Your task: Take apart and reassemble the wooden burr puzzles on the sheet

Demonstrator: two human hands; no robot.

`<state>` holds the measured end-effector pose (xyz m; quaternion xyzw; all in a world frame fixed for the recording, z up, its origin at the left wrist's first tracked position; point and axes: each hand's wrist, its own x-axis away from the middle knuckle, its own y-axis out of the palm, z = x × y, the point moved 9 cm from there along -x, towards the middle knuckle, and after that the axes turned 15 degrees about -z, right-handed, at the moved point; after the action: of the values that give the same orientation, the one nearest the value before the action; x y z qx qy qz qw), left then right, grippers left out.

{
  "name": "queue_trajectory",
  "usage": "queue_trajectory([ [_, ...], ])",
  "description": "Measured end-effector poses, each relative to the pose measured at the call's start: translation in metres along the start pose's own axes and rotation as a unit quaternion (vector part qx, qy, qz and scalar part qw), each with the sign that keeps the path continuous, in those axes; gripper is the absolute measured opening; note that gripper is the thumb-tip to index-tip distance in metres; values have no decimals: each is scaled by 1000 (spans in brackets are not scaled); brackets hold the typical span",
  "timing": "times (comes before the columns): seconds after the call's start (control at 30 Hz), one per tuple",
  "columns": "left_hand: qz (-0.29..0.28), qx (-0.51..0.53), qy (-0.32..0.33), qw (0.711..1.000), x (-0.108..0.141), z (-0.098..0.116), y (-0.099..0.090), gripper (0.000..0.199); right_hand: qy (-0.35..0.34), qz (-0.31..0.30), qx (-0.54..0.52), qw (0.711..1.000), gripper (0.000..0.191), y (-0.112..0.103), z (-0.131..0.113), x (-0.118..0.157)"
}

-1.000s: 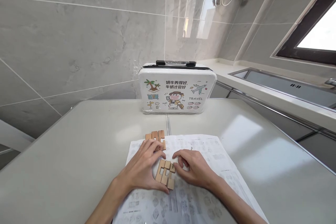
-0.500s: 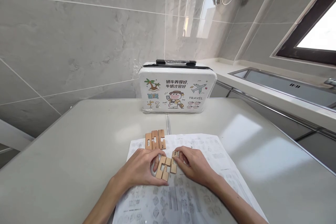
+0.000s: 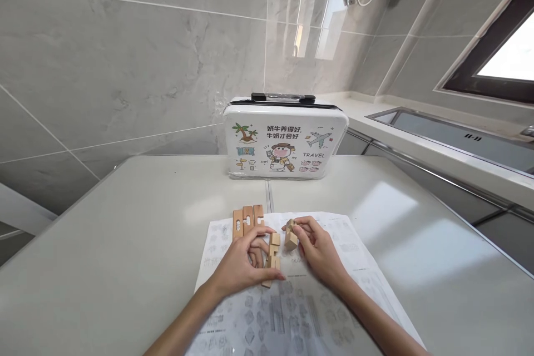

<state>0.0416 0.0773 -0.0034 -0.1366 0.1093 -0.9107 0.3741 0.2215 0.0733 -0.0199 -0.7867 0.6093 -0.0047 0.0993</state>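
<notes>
My left hand grips light notched wooden puzzle pieces between thumb and fingers, held together above the paper; how many there are I cannot tell. My right hand pinches another notched wooden puzzle piece, tilted and apart from those on the left. Just beyond my left hand lie three darker wooden puzzle pieces side by side at the paper's far left edge, their lower ends partly hidden by the hand. Under both hands spreads a printed sheet with small block diagrams.
A white travel case with cartoon prints and a black handle stands upright at the table's back, against the tiled wall. The pale table has a seam down its middle. To the right runs a counter with a sink.
The right-hand piece has come away from the left-hand pieces and risen up and to the right. My left hand has shifted right and turned its pieces more on edge.
</notes>
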Motion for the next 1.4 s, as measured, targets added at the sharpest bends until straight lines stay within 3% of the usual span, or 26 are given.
queue_trajectory([
  [0.3, -4, 134, -27, 991, -7, -15, 12, 85, 18, -9, -104, 994, 41, 2, 7, -2],
  [0.77, 8, 118, -25, 993, -6, -11, 14, 81, 27, -51, -23, 998, 47, 9, 3, 0],
  [0.93, 13, 123, -13, 992, -7, -14, 13, 81, 45, -51, -94, 993, 44, 8, 12, -1],
  [1.1, 31, 121, 1, 992, -7, -14, 11, 83, 40, -95, -164, 981, 37, 15, 11, -2],
  [1.23, 50, 106, 5, 993, -5, -10, 9, 83, 55, -137, -208, 967, 42, 24, 10, -1],
  [1.4, 45, 98, 19, 994, -4, -5, 9, 82, 55, -180, -192, 963, 40, 32, 7, 1],
])
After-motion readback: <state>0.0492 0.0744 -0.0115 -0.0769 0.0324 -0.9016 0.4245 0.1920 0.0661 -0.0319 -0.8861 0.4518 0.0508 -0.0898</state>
